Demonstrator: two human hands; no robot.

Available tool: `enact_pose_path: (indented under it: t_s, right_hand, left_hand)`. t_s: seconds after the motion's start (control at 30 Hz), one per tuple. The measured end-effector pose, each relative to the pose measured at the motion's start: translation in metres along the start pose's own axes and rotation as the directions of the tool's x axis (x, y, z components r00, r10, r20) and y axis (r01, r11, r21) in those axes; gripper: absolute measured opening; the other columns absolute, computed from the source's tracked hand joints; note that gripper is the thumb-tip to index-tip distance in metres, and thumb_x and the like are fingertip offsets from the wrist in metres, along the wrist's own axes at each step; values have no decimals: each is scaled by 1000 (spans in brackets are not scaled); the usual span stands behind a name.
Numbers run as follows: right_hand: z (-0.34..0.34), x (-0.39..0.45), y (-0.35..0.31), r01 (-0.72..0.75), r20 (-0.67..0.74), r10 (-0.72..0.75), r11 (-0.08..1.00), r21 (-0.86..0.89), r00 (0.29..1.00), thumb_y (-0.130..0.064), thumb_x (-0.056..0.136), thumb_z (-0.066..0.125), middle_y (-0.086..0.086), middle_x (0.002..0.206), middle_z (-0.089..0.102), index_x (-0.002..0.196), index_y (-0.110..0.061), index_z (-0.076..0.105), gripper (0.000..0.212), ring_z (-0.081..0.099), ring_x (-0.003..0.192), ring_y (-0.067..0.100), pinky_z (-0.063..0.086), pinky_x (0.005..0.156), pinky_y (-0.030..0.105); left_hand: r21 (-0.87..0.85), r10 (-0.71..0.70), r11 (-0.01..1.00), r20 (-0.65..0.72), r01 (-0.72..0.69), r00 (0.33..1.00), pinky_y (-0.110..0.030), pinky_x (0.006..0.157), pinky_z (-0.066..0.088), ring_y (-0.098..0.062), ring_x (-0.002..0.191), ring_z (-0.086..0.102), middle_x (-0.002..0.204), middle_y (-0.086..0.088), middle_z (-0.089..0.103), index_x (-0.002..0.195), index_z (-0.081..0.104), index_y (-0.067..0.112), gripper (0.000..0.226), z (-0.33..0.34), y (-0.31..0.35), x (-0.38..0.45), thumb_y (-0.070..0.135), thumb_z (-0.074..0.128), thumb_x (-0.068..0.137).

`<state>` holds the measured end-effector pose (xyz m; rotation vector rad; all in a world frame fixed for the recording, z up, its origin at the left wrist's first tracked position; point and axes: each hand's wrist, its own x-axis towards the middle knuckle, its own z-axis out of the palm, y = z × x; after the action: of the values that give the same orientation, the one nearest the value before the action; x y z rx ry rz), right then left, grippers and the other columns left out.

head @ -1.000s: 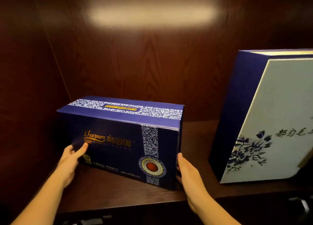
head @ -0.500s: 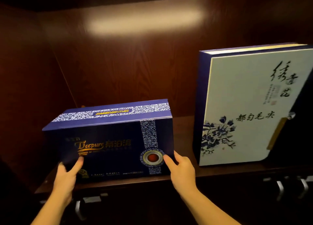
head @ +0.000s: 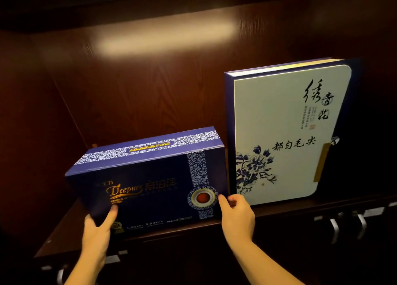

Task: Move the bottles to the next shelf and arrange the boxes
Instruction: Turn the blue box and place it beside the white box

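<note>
A dark blue box [head: 150,183] with gold "Deepure" lettering and a white patterned band lies on the dark wooden shelf [head: 290,207]. My left hand [head: 97,229] grips its lower left corner, thumb on the front face. My right hand [head: 237,216] holds its lower right corner, thumb on the front. The box's right side stands against a tall white and blue box [head: 285,134] with blue flowers and black calligraphy, which stands upright on the same shelf. No bottles are in view.
The shelf sits in a dark wood cabinet with a back wall [head: 161,87] and a left side wall [head: 32,123]. Metal handles [head: 335,226] show below the shelf edge at the right and at the lower left.
The dark blue box has slid right with both hands on it, and the gap to the tall white box has closed. The view has pulled back and shifted.
</note>
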<state>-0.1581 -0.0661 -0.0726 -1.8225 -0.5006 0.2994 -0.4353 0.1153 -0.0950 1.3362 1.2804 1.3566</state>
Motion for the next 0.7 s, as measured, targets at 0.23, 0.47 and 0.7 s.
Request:
enact_pose_path:
  t_s: [0.23,0.47,0.7]
  right_hand:
    - [-4,13,2,1,-24,-1,1000,-11,1000,-45,90,61,0,99,66,106,-18,64,32,58,85,19,41,68,32]
    - [-11,23,4,-4,-67,2,999,-41,998,-44,89,64,-5,75,62,79,-18,60,28,54,66,12,36,53,29]
    - [-12,25,5,21,-37,-22,999,-31,999,-45,89,63,-1,80,64,80,-21,60,26,56,71,13,37,53,28]
  left_hand:
    - [-17,-12,1000,20,12,1000,-39,91,38,-20,113,48,125,3,52,133,39,21,81,15,4,-1,56,70,67]
    - [-5,-16,1000,15,17,1000,-39,87,40,-21,106,50,119,0,53,123,42,23,64,29,6,-2,51,70,73]
    - [22,-17,1000,19,17,1000,-42,92,40,-24,113,48,126,-1,51,131,39,20,84,31,5,-1,62,69,65]
